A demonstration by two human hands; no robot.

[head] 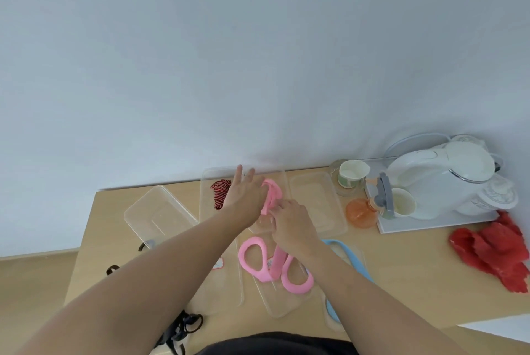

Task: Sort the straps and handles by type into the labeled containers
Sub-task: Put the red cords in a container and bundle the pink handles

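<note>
My left hand (245,197) reaches over the far middle clear container (207,182), two fingers straight, its thumb side pinching a folded pink strap (272,192). My right hand (289,221) pinches the strap's lower end. A red-and-black striped strap (220,192) lies in that same container. Nearer me, pink loop handles (255,258) lie on a clear tray (279,307). A light blue strap (354,258) lies to their right. Black straps (183,326) sit at the front left edge.
Clear containers stand at far left (160,212) and far right (315,200). A white kettle (438,177), cups and an orange bottle (361,212) sit on a tray at the back right. Red cloth (493,251) lies right.
</note>
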